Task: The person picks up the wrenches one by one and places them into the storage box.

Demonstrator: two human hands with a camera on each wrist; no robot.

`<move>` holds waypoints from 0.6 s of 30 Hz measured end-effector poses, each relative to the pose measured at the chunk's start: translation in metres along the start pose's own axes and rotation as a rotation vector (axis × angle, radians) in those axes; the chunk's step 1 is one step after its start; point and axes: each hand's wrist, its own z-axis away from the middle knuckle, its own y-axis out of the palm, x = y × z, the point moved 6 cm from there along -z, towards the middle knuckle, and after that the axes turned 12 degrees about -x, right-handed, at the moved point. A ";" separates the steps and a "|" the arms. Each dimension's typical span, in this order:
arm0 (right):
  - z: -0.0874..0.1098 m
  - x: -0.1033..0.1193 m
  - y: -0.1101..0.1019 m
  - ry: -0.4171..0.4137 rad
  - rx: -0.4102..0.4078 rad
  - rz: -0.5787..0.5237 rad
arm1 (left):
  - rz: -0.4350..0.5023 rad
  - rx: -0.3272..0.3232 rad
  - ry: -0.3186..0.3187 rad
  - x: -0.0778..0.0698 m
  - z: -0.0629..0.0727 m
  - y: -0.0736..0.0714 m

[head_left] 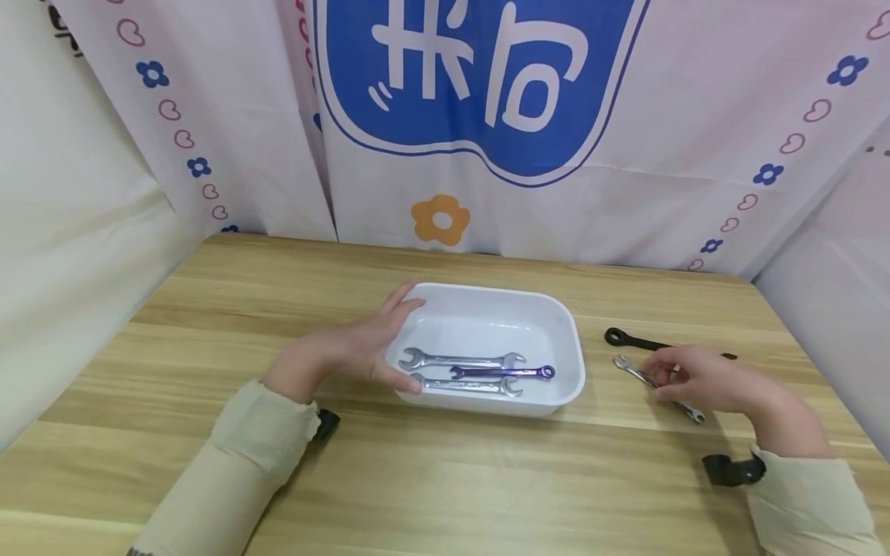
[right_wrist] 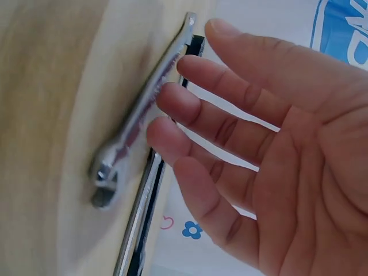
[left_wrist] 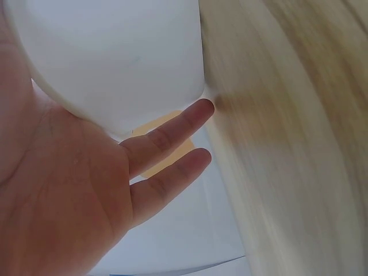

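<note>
A white plastic tub (head_left: 497,305) holds two silver open-end wrenches (head_left: 466,361) and a purple combination wrench (head_left: 502,372) lying between them. At the tub's left end my left hand (head_left: 365,347) is spread wide, its thumb over the near rim and its fingers along the far side. In the left wrist view two straight fingers (left_wrist: 167,141) lie beside the tub's wall (left_wrist: 132,63). My right hand (head_left: 709,378) hovers low over a small silver wrench (head_left: 634,371) on the table, fingers slightly bent. Fingertips come right up to that wrench (right_wrist: 141,115) in the right wrist view.
Just behind the right hand lies a black ratchet wrench (head_left: 636,340), partly covered by that hand. The wooden table (head_left: 501,479) ends at a printed cloth backdrop (head_left: 375,193), with white cloth at both sides. Each wrist wears a black strap mount (head_left: 733,469).
</note>
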 end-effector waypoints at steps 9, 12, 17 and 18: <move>-0.004 0.007 0.008 -0.020 0.013 0.005 | 0.009 -0.005 -0.003 0.001 0.000 0.000; -0.004 0.008 0.010 -0.029 0.022 0.001 | 0.007 -0.004 -0.010 0.001 0.000 0.000; -0.005 0.009 0.013 -0.052 0.018 0.028 | -0.004 -0.001 -0.019 0.001 0.000 0.000; -0.005 0.009 0.013 -0.055 0.016 0.036 | -0.006 -0.002 -0.016 0.001 0.000 0.000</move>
